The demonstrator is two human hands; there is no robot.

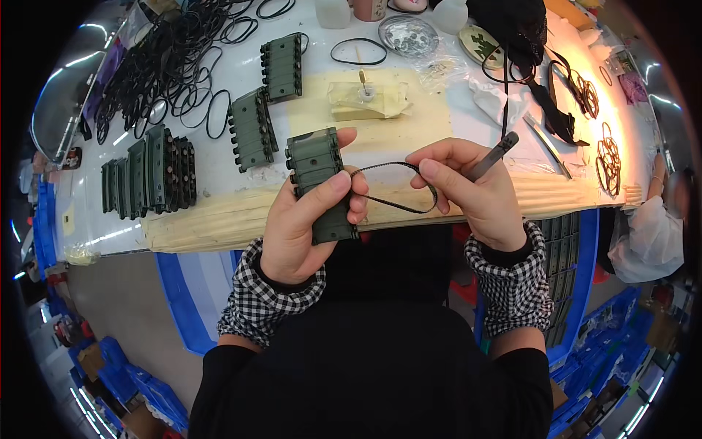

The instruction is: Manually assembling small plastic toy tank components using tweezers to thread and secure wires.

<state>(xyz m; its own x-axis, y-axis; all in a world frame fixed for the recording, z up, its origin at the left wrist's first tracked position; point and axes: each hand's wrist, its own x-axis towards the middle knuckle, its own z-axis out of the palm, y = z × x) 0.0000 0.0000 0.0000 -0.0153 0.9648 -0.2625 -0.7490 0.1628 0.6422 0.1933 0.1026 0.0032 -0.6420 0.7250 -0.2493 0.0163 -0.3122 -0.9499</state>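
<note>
My left hand [306, 225] grips a dark green, ribbed plastic part [313, 152] with a row of small knobs along its left side. Its thumb lies across the part's face. From the part's right edge a thin black toothed belt [398, 164] loops across to my right hand [475, 186], pinched there between thumb and fingers. A slim dark grey tool [497, 155] is also tucked in my right hand, pointing up and right; its kind is unclear because the fingers cover its other end. Both hands are above the table's front edge.
More green parts stand stacked [153, 175] at the left, with two others [252, 130] behind my left hand. A heap of black belts [164, 62] covers the back left. A yellowish block [369, 101], a clear dish [408, 35] and a metal strip [547, 146] lie further off.
</note>
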